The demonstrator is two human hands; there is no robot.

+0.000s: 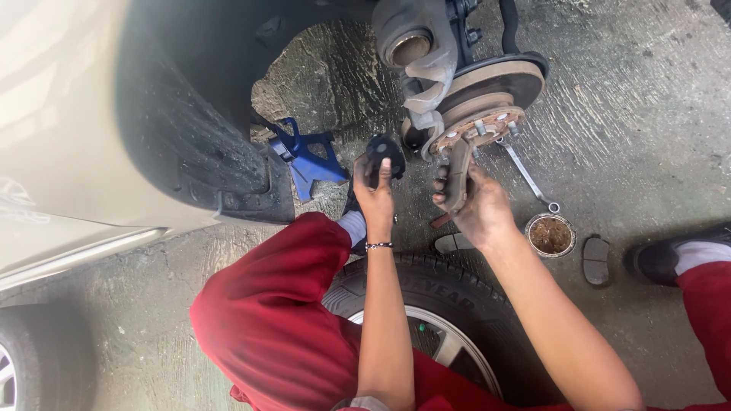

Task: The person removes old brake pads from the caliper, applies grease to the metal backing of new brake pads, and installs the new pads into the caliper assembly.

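Observation:
My left hand (375, 189) grips a small black round object (384, 148), held up just left of the wheel hub. A greasy brake pad (459, 176) is gripped in my right hand (478, 207) and held upright below the hub. The bare hub (480, 125) with its studs and the rusty brake disc (499, 80) sit right above both hands. The grey caliper (415, 53) hangs to the upper left of the disc.
A blue jack stand (308, 158) stands under the car body. A wrench (531, 179), a round tin of brown grease (550, 234) and loose brake pads (595, 260) lie on the concrete. The removed wheel (434, 312) lies under my arms, between my red-trousered legs.

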